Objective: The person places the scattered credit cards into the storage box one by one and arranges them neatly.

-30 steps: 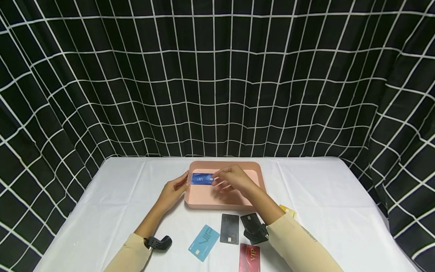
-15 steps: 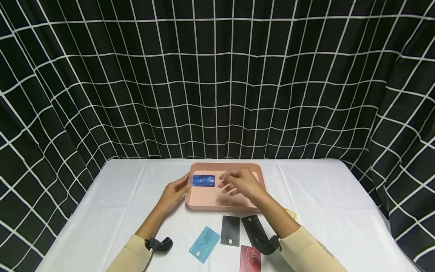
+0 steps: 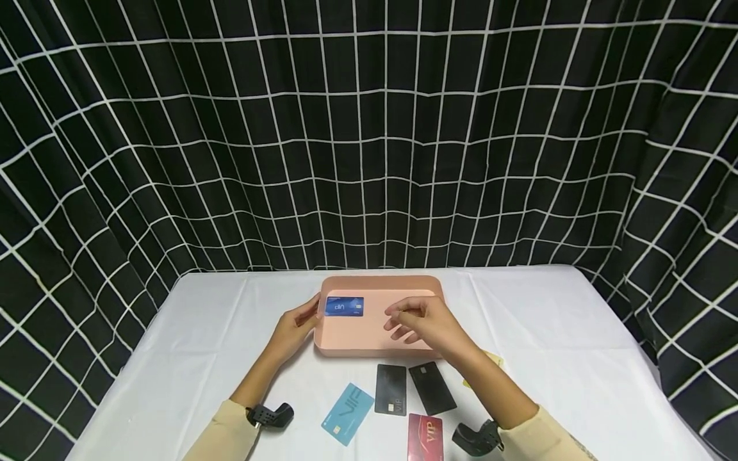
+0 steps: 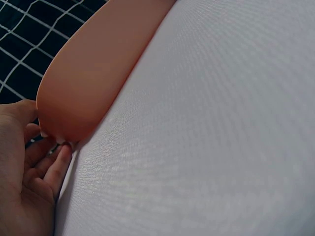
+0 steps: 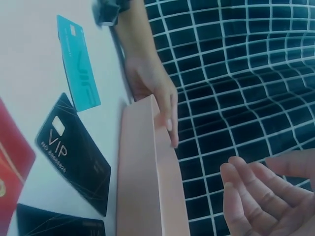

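A shallow pink tray [image 3: 369,330] lies on the white table, with a blue VIP card [image 3: 344,307] flat in its back left part. My left hand [image 3: 295,330] holds the tray's left end. In the left wrist view, the left hand [image 4: 29,167] has its thumb at the rim and its fingertips against the tray's lower corner. Over the right part of the tray hovers my right hand [image 3: 423,323], fingers loosely bent and holding nothing. The right wrist view also shows this right hand [image 5: 268,196] with no card between thumb and fingers.
In front of the tray lie a light blue card [image 3: 348,413], a dark grey VIP card [image 3: 391,390], a black card [image 3: 433,388] and a red card [image 3: 425,438]. A yellow card [image 3: 494,360] is partly hidden by the right forearm. A black gridded curtain [image 3: 369,160] hangs behind the table.
My right hand has left the blue card and drawn back to the right and nearer to me. The blue card stays in the tray; my left hand keeps its hold.
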The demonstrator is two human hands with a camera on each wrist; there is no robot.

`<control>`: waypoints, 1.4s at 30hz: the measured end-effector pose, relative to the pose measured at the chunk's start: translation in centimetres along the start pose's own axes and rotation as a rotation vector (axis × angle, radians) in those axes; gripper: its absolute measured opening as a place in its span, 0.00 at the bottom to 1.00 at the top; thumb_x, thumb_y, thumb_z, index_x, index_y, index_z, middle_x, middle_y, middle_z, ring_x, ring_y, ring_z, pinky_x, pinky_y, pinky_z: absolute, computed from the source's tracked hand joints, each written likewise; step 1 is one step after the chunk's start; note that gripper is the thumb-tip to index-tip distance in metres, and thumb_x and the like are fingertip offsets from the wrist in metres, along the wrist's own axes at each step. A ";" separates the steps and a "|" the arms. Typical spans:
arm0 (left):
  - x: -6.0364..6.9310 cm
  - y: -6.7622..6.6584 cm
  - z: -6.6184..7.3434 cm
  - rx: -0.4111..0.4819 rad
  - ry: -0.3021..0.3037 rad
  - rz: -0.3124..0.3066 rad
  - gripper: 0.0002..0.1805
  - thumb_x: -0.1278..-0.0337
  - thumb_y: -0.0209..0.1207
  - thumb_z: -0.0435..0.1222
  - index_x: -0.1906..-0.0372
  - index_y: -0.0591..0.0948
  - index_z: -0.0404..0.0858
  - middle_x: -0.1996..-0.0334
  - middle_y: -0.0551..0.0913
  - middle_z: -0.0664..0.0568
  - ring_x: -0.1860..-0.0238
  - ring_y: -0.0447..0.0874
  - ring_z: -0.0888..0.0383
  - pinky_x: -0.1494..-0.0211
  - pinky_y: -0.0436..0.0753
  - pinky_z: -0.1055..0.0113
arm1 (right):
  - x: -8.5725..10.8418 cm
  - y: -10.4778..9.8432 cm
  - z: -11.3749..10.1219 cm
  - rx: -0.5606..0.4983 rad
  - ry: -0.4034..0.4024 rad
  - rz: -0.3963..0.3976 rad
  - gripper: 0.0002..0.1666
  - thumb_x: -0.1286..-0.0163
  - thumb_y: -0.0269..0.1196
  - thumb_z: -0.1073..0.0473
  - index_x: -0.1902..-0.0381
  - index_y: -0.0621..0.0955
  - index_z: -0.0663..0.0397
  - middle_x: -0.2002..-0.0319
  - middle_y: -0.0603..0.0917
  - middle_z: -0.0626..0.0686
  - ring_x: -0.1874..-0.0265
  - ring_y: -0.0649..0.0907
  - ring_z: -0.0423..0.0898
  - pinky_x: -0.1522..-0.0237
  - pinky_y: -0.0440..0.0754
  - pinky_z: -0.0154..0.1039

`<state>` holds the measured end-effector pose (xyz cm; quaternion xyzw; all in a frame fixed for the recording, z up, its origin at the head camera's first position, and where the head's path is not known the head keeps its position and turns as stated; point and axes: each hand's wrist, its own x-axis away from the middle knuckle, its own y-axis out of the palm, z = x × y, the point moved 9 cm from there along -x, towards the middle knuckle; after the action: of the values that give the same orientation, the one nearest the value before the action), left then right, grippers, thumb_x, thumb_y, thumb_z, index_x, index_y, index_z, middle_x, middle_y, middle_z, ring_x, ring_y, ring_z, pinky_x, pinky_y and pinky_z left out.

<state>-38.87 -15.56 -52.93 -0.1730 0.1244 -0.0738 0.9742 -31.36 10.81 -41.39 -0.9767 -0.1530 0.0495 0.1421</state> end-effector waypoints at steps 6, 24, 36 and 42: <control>-0.1 0.0 0.1 0.018 0.012 0.009 0.27 0.27 0.59 0.37 0.27 0.72 0.41 0.30 0.74 0.45 0.33 0.76 0.46 0.30 0.75 0.55 | 1.4 -0.8 0.1 0.031 -0.007 0.008 0.12 0.30 0.61 0.66 0.52 0.84 0.68 0.63 0.90 0.62 0.67 0.90 0.55 0.67 0.89 0.43; 0.2 0.1 0.2 0.016 -0.004 0.013 0.27 0.27 0.58 0.35 0.27 0.71 0.38 0.29 0.72 0.44 0.31 0.73 0.45 0.29 0.73 0.54 | 5.0 -4.6 2.1 0.106 0.009 0.023 0.14 0.32 0.68 0.62 0.52 0.85 0.66 0.64 0.90 0.58 0.69 0.88 0.45 0.69 0.88 0.39; 0.3 0.0 0.8 0.011 0.021 0.011 0.26 0.27 0.58 0.35 0.27 0.72 0.38 0.30 0.73 0.43 0.32 0.75 0.45 0.31 0.75 0.57 | 5.5 -7.4 3.6 0.260 -0.003 -0.022 0.12 0.33 0.70 0.60 0.56 0.86 0.64 0.68 0.88 0.52 0.70 0.87 0.50 0.69 0.84 0.35; 0.2 -0.1 0.3 -0.010 0.011 0.012 0.26 0.28 0.59 0.35 0.28 0.72 0.39 0.30 0.74 0.46 0.32 0.75 0.47 0.31 0.76 0.56 | 5.7 -8.6 4.3 0.377 0.004 0.017 0.11 0.34 0.71 0.56 0.60 0.87 0.58 0.68 0.88 0.49 0.67 0.85 0.48 0.64 0.82 0.33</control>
<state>-38.66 -15.62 -52.66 -0.1768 0.1312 -0.0682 0.9731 -29.04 21.51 -43.26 -0.9342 -0.1324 0.0765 0.3224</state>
